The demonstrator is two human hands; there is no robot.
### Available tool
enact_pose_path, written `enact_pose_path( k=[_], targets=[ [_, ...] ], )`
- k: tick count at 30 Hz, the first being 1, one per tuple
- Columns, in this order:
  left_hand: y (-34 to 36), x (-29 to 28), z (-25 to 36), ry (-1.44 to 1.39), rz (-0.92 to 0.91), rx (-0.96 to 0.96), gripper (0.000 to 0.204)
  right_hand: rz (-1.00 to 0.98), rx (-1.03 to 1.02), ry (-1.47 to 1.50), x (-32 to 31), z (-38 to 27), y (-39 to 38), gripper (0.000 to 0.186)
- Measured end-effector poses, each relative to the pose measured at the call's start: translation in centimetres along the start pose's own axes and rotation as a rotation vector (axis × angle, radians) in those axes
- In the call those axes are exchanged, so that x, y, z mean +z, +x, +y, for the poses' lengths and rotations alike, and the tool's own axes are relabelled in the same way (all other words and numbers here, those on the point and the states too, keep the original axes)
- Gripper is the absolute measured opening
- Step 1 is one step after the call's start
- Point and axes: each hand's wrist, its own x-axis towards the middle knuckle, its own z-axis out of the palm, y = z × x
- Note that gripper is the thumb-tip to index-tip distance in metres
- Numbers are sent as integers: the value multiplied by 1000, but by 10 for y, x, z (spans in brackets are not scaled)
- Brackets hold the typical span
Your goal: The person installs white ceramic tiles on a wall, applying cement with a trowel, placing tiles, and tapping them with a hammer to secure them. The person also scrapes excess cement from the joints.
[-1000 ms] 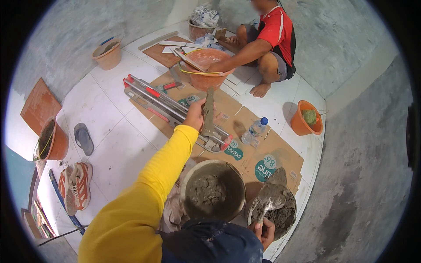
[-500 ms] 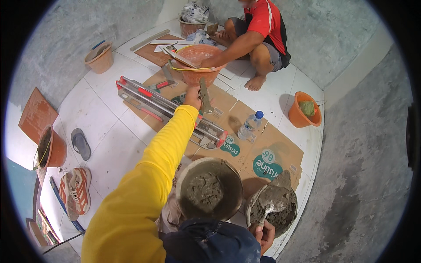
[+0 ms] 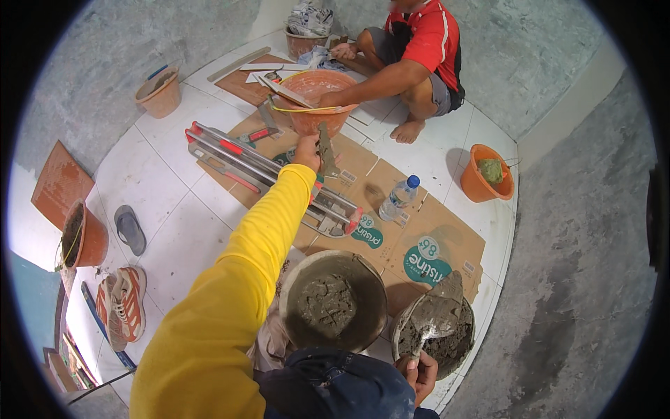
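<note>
My left hand [image 3: 306, 151], in a yellow sleeve, reaches far forward. Its fingers grip a flat piece caked in grey mortar [image 3: 326, 155], whose kind I cannot make out. This piece hangs just in front of an orange bucket [image 3: 317, 124]. Lower right, my right hand [image 3: 422, 373] is closed round the handle of a trowel [image 3: 434, 318]. Wet mortar covers much of the trowel's blade, which lies over a bucket of mortar [image 3: 466, 349]. Left of it stands a larger bucket [image 3: 377, 318] with grey mortar inside.
Across from me a person in a red shirt [image 3: 436, 42] squats, one arm in the orange bucket. A tile cutter [image 3: 258, 167] and a water bottle [image 3: 398, 199] are on cardboard [image 3: 447, 230]. An orange pail [image 3: 474, 185] stands right; a sandal [image 3: 129, 229] and shoes [image 3: 125, 304] lie left.
The person opposite has shifted slightly, and their other hand now shows by the knee. My hands and what they hold stay nearly in place.
</note>
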Motion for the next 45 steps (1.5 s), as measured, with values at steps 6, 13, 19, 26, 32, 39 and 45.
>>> enact_pose_path(
  k=[6,13,19,26,32,39,45],
  targets=[
    [-4,4,-2,7,15,23,20,6,21,19,3,-6,-1,27],
    [3,1,-2,28,22,41,19,-3,27,53,0,-4,-2,26],
    [-5,1,2,48,-30,25,16,-3,15,21,0,1,-1,31],
    [11,-10,-5,70,-1,65,20,8,-18,33,-9,18,-2,30],
    [1,-16,-44,269,-200,356,25,83,-107,-274,-28,20,-7,28],
    [-28,-22,-38,565,-262,511,29,50,-48,-308,-21,16,18,28],
    [-43,-35,-9,111,-224,-9,23,-24,166,106,7,-7,-1,30]
  ],
)
